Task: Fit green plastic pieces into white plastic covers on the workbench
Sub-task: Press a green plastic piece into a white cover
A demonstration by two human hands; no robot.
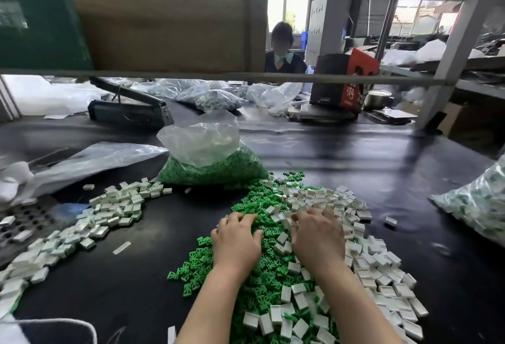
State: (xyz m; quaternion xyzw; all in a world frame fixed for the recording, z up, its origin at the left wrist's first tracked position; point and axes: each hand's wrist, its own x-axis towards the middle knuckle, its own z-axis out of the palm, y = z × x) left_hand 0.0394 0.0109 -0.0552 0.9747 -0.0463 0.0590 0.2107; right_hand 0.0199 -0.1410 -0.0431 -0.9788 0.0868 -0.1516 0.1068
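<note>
A heap of loose green plastic pieces [207,264] lies on the black workbench [396,168] in front of me, mixed on its right side with many white plastic covers [379,267]. My left hand [236,242] lies palm down on the green heap, fingers bent into the pieces. My right hand [317,237] lies palm down where green pieces and white covers meet, fingertips among the covers. The backs of both hands hide whatever is under the fingers. An open clear bag of green pieces [213,157] stands just behind the heap.
A long band of assembled white-and-green parts [82,226] curves along the left. A clear bag of parts [478,201] sits at the right edge. Empty plastic bags [82,163], a heat sealer [131,111], a red-and-black box [341,81] and a seated person [284,56] lie beyond.
</note>
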